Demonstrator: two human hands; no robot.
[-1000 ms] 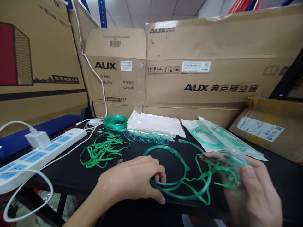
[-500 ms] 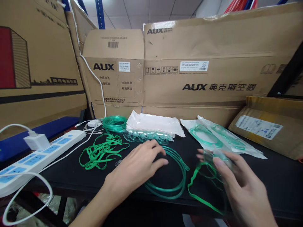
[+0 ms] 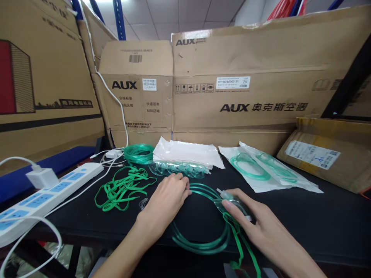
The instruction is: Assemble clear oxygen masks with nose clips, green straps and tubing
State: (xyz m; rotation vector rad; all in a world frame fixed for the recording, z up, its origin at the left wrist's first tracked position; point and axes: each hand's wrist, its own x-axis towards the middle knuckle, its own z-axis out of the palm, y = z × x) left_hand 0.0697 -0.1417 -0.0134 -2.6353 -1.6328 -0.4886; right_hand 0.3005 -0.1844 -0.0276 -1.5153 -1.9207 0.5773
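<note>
A coil of clear green tubing (image 3: 203,249) lies on the black table in front of me. My left hand (image 3: 171,199) is closed on the coil's left side, its fingertips mostly hidden behind the hand. At the coil's right edge, my right hand (image 3: 246,210) grips a clear oxygen mask (image 3: 233,200) with a pale connector pointing up and left. From this mask hangs a green elastic strap (image 3: 239,247) toward the table's front edge. Behind the hands is a row of nested clear masks (image 3: 179,168), and to the left lies a tangled heap of green straps (image 3: 123,189).
White pouches (image 3: 188,152) lie behind the nested masks, next to another tubing coil (image 3: 139,153). Packed pouches with green tubing (image 3: 255,173) lie at right, near a taped carton (image 3: 313,150). A power strip (image 3: 52,197) with white cables runs along the left. Large cardboard (image 3: 243,92) stands behind.
My right hand has carried the mask leftward to the coil's right edge, the strap trailing below. My left hand has drawn its fingers in and closed on the tubing.
</note>
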